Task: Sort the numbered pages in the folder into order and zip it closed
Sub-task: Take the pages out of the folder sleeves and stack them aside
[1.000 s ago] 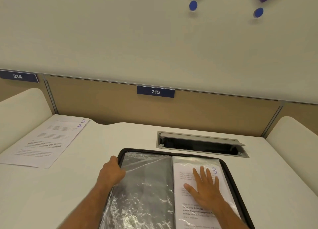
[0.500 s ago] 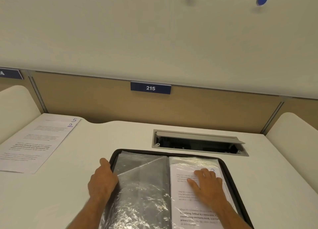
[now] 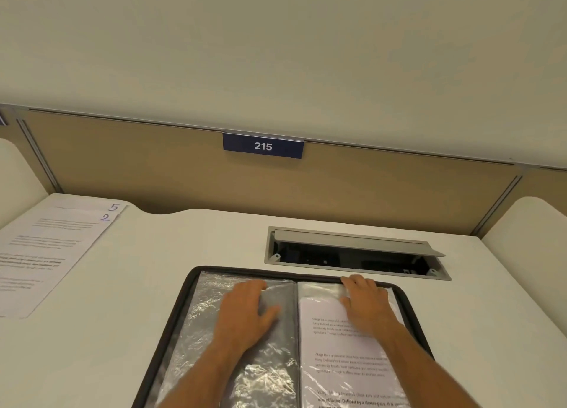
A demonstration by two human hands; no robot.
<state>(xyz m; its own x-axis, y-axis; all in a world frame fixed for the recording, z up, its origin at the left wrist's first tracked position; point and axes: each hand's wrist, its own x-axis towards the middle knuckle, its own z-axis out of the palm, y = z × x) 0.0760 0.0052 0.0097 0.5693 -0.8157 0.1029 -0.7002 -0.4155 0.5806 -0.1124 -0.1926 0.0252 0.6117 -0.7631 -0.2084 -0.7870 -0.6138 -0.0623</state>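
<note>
Lying open on the desk [image 3: 184, 285] in front of you, the folder [image 3: 171, 331] shows empty plastic sleeves [image 3: 199, 321] on its left half and a printed page [image 3: 331, 340] sleeved on its right. Your left hand [image 3: 245, 312] presses flat on the left sleeves, fingers spread. Your right hand [image 3: 366, 303] sits at the top of the page, fingers curled at the sleeve's upper edge, perhaps pinching it. Two loose pages marked 5 [image 3: 114, 207] and 2 [image 3: 105, 217] lie well apart to the left.

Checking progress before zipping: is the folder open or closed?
Open: the folder lies spread flat, both hands on its sleeves.
</note>
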